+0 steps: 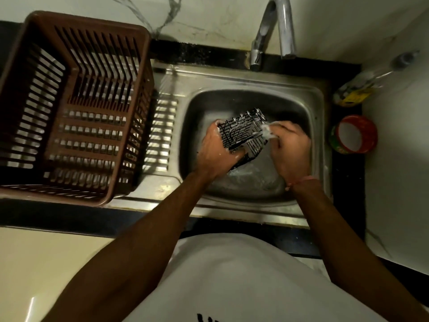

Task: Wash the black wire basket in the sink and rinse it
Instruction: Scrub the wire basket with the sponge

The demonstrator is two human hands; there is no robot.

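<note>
now the black wire basket [243, 133] lies tilted between both hands over the sink [318, 108]; left hand [216, 156] grips it, right hand [290, 147] pinches a soapy scrubber [267, 130] against its far-right end.

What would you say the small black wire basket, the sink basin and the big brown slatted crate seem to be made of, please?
Small black wire basket: probably coated metal wire, thin dark rods in a grid, soap-streaked. Sink basin: stainless steel by its look, brushed grey with dull reflections. Big brown slatted crate: moulded plastic, judging by its thick uniform slats and matte finish.
</note>
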